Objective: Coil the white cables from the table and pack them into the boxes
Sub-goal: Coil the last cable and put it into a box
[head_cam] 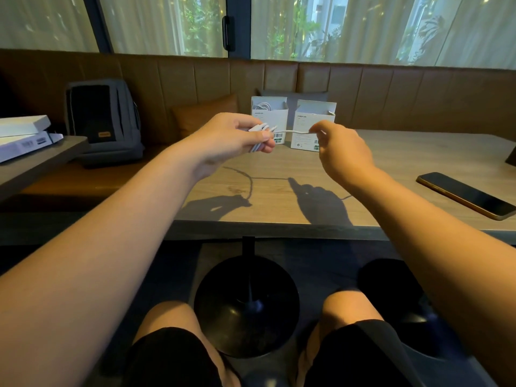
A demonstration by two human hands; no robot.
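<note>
My left hand (237,138) holds a bundle of folded white cable (290,131) above the wooden table (279,202), its fingers curled round several strands. A short stretch of the same cable runs right to my right hand (342,152), which pinches it between thumb and fingertips. Behind the hands stand two open white boxes. The left box (269,113) has a coiled white cable inside. What the right box (314,127) contains is hidden from this angle.
A dark phone (466,195) lies face up near the table's right edge. A grey backpack (103,118) sits on the brown bench at left, beside flat white boxes (25,135) on another table. A brown cushion (205,115) leans behind the boxes.
</note>
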